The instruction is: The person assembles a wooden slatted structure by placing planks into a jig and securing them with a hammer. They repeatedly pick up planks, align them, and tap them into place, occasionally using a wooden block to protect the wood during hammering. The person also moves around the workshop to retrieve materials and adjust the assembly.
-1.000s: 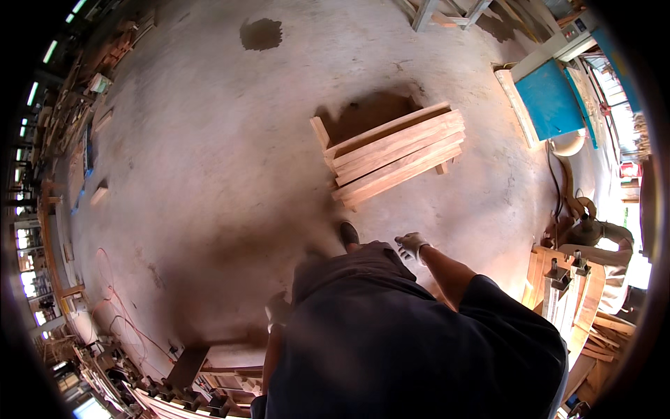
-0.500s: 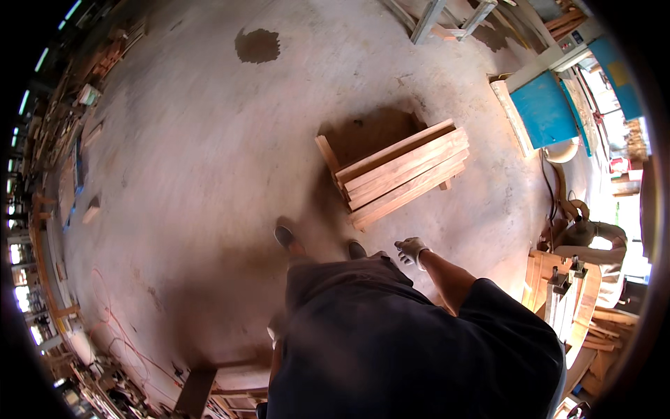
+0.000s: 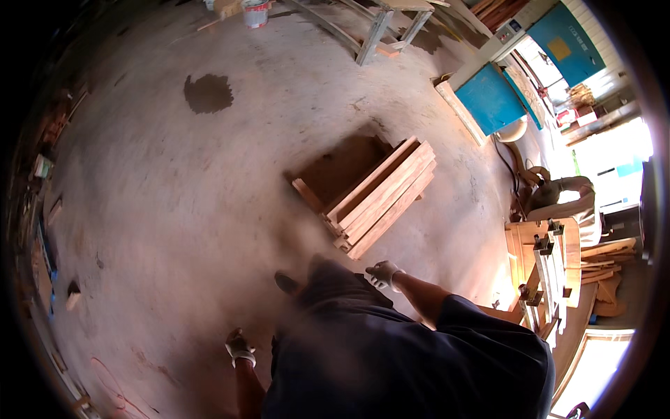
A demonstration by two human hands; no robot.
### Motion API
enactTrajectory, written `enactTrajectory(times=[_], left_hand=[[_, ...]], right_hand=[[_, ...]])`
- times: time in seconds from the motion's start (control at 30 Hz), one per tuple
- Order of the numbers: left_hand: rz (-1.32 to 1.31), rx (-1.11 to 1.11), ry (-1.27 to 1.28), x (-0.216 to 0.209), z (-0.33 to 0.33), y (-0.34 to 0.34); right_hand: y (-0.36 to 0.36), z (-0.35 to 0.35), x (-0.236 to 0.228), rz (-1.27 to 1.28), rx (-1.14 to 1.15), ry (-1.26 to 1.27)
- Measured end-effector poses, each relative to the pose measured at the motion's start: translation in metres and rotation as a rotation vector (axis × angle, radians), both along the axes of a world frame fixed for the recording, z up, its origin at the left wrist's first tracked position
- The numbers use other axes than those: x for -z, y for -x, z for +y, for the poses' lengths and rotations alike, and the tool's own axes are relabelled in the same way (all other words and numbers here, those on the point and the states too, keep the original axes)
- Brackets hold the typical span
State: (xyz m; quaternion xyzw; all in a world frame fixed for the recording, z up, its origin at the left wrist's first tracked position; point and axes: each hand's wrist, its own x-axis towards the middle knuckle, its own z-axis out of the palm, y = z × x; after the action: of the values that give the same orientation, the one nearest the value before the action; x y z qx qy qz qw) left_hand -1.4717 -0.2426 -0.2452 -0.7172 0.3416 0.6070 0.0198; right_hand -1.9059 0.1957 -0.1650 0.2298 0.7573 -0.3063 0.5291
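A stack of reddish-brown wooden boards [image 3: 387, 199] rests above the concrete floor ahead of me, slightly right of the middle. Shorter wooden pieces [image 3: 308, 195] jut from beneath its left end. My right hand [image 3: 384, 274], in a pale glove, hangs just in front of the boards' near end without touching them. Its fingers are loosely bent and apart, holding nothing. My left hand [image 3: 239, 346], also gloved, hangs low at my left side over the floor. Its fingers are slightly bent, and nothing shows in them.
At the right stands a blue machine [image 3: 490, 100] with a hose [image 3: 520, 164] beside it. Nearer on the right are wooden panels with metal clamps [image 3: 548, 272]. A wooden trestle [image 3: 377, 35] and a bucket [image 3: 255, 12] are at the far side. A wood block [image 3: 73, 299] lies at left.
The view has turned, and the boards now appear lower and left, nearer my legs. My left hand has swung out from beside my body. My right hand stays low near the boards.
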Motion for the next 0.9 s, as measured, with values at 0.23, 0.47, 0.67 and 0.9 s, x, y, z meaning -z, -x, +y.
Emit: enactTrajectory(times=[0.23,0.47,0.67,0.9], left_hand=[[0.057,0.48,0.182,-0.009,-0.061,0.062],[0.082,0.667,0.345,0.053,-0.11,0.101],[0.094,0.87,0.641,-0.01,-0.166,0.193],[-0.02,0.559,0.254,-0.095,-0.206,0.345]], right_hand=[[0.004,-0.047,-0.013,-0.012,0.093,-0.108],[0.066,-0.126,0.038,-0.047,0.18,-0.007],[0.188,-0.226,0.005,0.11,0.162,0.144],[0.221,-0.244,-0.019,0.131,0.306,0.111]])
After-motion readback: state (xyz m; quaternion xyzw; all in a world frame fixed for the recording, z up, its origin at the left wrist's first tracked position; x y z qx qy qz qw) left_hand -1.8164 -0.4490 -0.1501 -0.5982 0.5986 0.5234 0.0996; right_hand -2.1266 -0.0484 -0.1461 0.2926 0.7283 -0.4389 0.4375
